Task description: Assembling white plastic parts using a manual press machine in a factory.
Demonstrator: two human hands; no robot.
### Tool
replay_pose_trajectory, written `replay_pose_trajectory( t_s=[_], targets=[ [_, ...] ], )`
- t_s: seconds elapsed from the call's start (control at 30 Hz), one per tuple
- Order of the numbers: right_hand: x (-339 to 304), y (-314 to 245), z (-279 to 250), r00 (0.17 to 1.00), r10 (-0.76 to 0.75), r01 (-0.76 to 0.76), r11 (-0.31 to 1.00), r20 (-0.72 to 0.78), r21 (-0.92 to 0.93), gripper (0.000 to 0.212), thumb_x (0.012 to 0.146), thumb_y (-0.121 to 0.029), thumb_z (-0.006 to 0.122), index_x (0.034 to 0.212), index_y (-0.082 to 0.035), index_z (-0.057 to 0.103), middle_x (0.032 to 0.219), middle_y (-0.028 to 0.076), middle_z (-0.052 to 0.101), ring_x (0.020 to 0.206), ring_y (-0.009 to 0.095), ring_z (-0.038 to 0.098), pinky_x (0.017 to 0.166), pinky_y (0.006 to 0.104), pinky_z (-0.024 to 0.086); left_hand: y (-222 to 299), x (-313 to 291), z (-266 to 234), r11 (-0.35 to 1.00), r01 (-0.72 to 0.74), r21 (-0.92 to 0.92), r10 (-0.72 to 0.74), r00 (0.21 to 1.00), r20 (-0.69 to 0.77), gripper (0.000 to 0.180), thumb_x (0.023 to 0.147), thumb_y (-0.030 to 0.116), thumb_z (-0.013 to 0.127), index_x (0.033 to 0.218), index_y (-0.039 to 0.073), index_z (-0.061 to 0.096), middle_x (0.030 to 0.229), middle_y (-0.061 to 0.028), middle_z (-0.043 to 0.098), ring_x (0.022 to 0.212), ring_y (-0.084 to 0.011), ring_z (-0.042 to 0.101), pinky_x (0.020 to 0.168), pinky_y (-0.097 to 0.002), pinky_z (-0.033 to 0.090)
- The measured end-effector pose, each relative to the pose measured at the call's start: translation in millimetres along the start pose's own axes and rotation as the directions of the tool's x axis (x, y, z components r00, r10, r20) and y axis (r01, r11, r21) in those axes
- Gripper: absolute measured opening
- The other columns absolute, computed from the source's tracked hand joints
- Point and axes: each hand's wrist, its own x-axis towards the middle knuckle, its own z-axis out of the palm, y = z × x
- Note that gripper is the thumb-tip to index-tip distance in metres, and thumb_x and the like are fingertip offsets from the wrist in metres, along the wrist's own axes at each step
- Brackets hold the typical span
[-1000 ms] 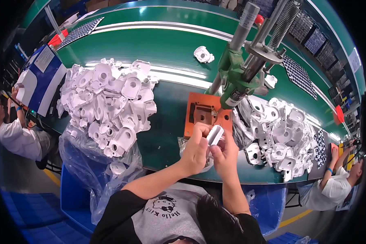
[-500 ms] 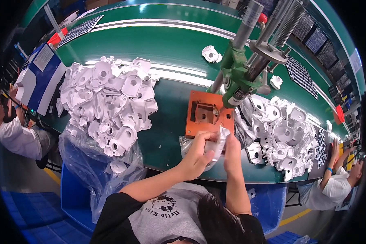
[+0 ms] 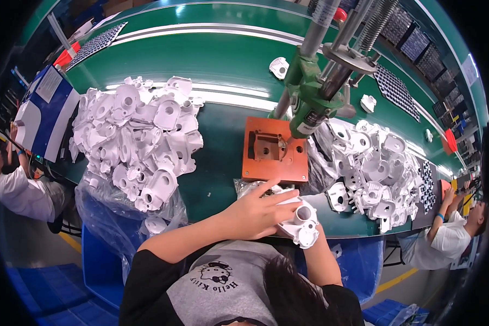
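Note:
A white plastic housing with a round collar and small bosses is held at the table's front edge, just in front of the orange fixture block. My left hand lies across its left side, fingers spread over the upper part and gripping it. Behind and under the housing is my right hand, supporting it from the right; its fingers are mostly hidden by the part. Above the fixture stands a green press with a metal column and spring. The fixture's recess holds no housing.
A large heap of white housings lies left of the fixture, another heap right. Clear plastic bags hang over a blue bin. Single housings lie on the green conveyor. Co-workers sit at both sides.
The white housing has been turned so its collar faces up, and moved slightly down toward me. My left hand has opened out over it, while my right hand has slipped behind it.

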Motion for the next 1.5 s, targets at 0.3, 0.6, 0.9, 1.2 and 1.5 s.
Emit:
replay_pose_trajectory(
  t_s=[0.3,0.6,0.9,1.2,1.5],
  targets=[
    [79,-32,-65,0.764,0.042,-0.205,0.962,-0.644,-0.180,0.018,0.087,-0.010,0.055,0.098,0.002,0.062,0.073,0.006,0.062,0.054,0.013,0.055,0.050,0.0263,0.044,-41,7,-29,0.925,0.115,0.363,-0.017,0.965,-0.262,0.018,0.069,0.011,0.065,0.084,0.007,0.055,0.096,-0.0161,0.063,0.097,-0.0334,0.063,0.086,-0.0436,0.051],
    [139,41,-105,0.860,0.125,-0.285,0.922,-0.495,-0.262,0.021,0.084,-0.012,0.059,0.100,0.001,0.065,0.088,0.018,0.066,0.079,0.030,0.065,0.074,0.0348,0.050,-110,18,13,0.857,0.151,0.492,-0.057,0.978,-0.202,0.017,0.073,0.007,0.062,0.089,0.007,0.056,0.113,-0.0154,0.060,0.113,-0.0323,0.056,0.099,-0.0439,0.043],
    [133,48,-116,0.927,0.093,-0.236,0.898,-0.362,-0.372,0.020,0.079,-0.007,0.060,0.097,-0.001,0.066,0.094,0.017,0.063,0.080,0.028,0.063,0.074,0.0323,0.049,-117,11,18,0.931,0.199,0.305,-0.173,0.979,-0.111,0.015,0.085,0.014,0.058,0.095,0.003,0.054,0.124,-0.0205,0.053,0.124,-0.0356,0.046,0.106,-0.0459,0.035],
    [126,15,-116,0.927,0.031,-0.077,0.991,-0.374,-0.107,0.010,0.085,-0.010,0.064,0.087,0.000,0.061,0.097,0.002,0.056,0.083,0.011,0.054,0.070,0.0240,0.041,-85,14,39,0.805,0.342,0.484,-0.267,0.939,-0.218,0.043,0.077,0.040,0.067,0.096,0.003,0.056,0.124,-0.0304,0.049,0.120,-0.0422,0.047,0.102,-0.0502,0.036],
    [133,15,-76,0.956,0.115,-0.182,0.953,-0.269,-0.241,0.039,0.083,-0.004,0.063,0.119,0.001,0.050,0.109,0.008,0.057,0.099,0.016,0.056,0.087,0.0307,0.045,-89,5,41,0.893,0.331,0.306,-0.239,0.923,-0.300,0.057,0.058,0.044,0.079,0.091,0.004,0.056,0.121,-0.0292,0.052,0.117,-0.0410,0.049,0.104,-0.0475,0.036]
  ],
)
